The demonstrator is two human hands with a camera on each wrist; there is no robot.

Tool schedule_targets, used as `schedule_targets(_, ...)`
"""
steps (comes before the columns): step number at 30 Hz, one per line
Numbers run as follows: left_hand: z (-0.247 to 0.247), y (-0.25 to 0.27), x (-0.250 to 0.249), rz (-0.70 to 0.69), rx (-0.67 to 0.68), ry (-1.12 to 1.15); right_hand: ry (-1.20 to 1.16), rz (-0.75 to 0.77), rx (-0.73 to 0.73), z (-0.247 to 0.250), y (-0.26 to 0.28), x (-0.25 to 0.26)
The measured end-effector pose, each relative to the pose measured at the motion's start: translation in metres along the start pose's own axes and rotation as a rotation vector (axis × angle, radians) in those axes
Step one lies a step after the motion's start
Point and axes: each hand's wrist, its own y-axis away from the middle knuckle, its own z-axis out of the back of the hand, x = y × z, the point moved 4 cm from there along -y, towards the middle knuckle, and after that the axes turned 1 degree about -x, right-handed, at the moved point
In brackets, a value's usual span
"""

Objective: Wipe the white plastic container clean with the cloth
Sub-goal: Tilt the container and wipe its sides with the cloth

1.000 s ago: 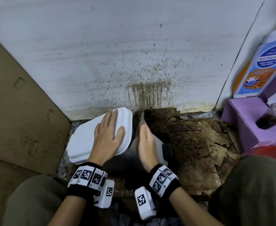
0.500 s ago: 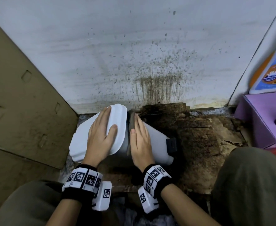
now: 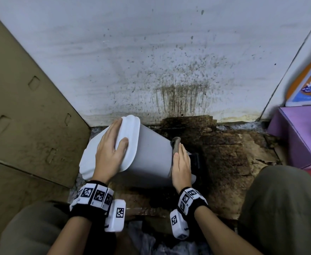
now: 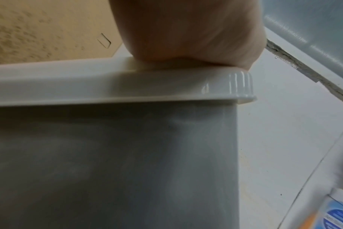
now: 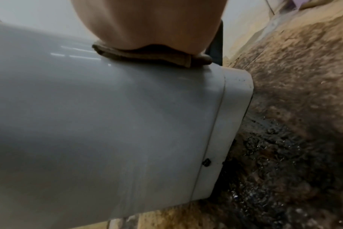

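Container (image 3: pixel 151 153) (smooth white plastic, lying tilted): left hand (image 3: pixel 110 150) spread flat on its lid (image 3: pixel 130 129); right hand (image 3: pixel 181 162), fingers straight, presses brown cloth (image 5: pixel 153 57) against its side.

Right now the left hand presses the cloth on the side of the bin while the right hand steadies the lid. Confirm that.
Not right: the hands are swapped. In the head view the right hand presses the cloth on the side of the bin, while the left hand steadies the lid.
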Motion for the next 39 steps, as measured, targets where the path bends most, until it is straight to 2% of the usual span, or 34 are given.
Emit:
schedule_targets(3, 0.001, 0.002, -0.003, 0.009, -0.008, -0.019, -0.014, 0.017, -0.039, -0.007, 0.001, 0.013)
schedule_targets(6, 0.001, 0.002, -0.005, 0.028, -0.014, -0.042, -0.076, 0.061, -0.016, -0.017, 0.004, 0.037)
schedule_targets(11, -0.003, 0.004, -0.010, 0.010, -0.002, -0.083, -0.149, 0.182, 0.121, -0.033, 0.012, 0.097)
schedule_targets(15, -0.007, 0.002, -0.011, -0.011, 0.003, -0.108, -0.225, 0.182, 0.228, -0.032, 0.013, 0.120)
schedule_targets(19, -0.011, 0.003, -0.016, -0.026, 0.007, -0.118, -0.072, 0.291, 0.185, -0.022, 0.012, 0.113)
schedule_targets(23, -0.012, 0.000, -0.017, -0.017, -0.007, -0.119, -0.025, 0.296, 0.203, -0.018, 0.002, 0.093)
schedule_targets(27, -0.011, -0.003, -0.013, -0.011, -0.010, -0.109, -0.038, 0.206, 0.213, -0.010, -0.007, 0.058)
schedule_targets(32, -0.015, 0.000, -0.020, -0.025, -0.013, -0.132, -0.034, 0.035, 0.097, 0.007, -0.011, 0.008)
schedule_targets(39, -0.025, 0.000, -0.028, -0.021, 0.001, -0.196, -0.135, 0.022, -0.019, 0.004, -0.006, 0.021)
